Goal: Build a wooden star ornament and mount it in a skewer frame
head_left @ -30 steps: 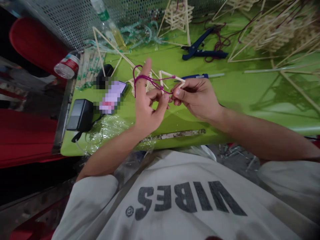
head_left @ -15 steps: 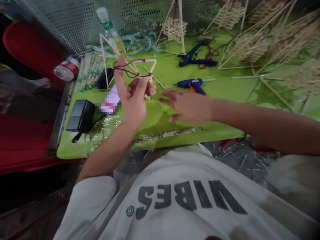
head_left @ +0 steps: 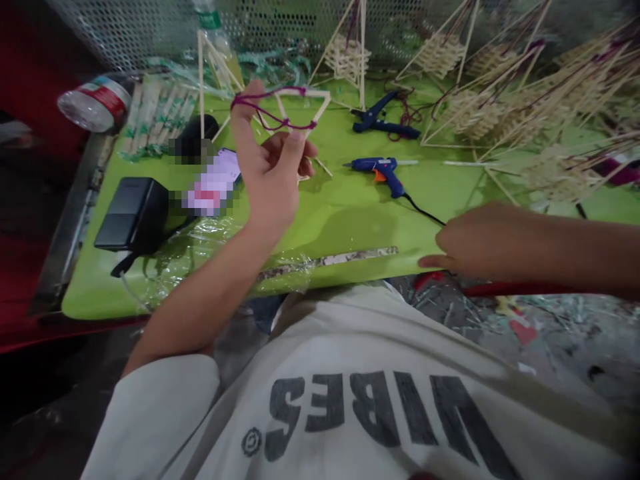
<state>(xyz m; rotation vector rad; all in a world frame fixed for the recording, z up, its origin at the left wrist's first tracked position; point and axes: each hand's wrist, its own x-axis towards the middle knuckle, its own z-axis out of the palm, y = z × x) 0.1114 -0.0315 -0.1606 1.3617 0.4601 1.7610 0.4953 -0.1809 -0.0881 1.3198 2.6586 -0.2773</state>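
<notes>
My left hand (head_left: pixel 270 160) is raised over the table, its thumb and fingers closed on a small frame of pale wooden sticks (head_left: pixel 325 107). Purple string (head_left: pixel 263 123) tied to the frame is looped round the raised index finger. The frame's lower part is mostly hidden behind the hand. My right hand (head_left: pixel 483 243) is palm down at the table's front edge, beside the black cord (head_left: pixel 423 210) of a blue glue gun (head_left: pixel 375 165). Its thumb points left; the other fingers are largely hidden, so I cannot tell whether they grip the cord.
Several stick structures with woven-looking bases (head_left: pixel 475 113) crowd the right and back. A dark blue cutter (head_left: pixel 383 123) lies behind the glue gun. Leftward are a black box (head_left: pixel 133 215), a phone (head_left: pixel 215 180), wrapped stick bundles (head_left: pixel 157 113), a plastic jar (head_left: pixel 95 103) and a bottle (head_left: pixel 220 57).
My right hand has moved right and toward the table's front edge, away from the glue gun. My left hand keeps hold of the stick frame, slightly higher in view. The view has shifted.
</notes>
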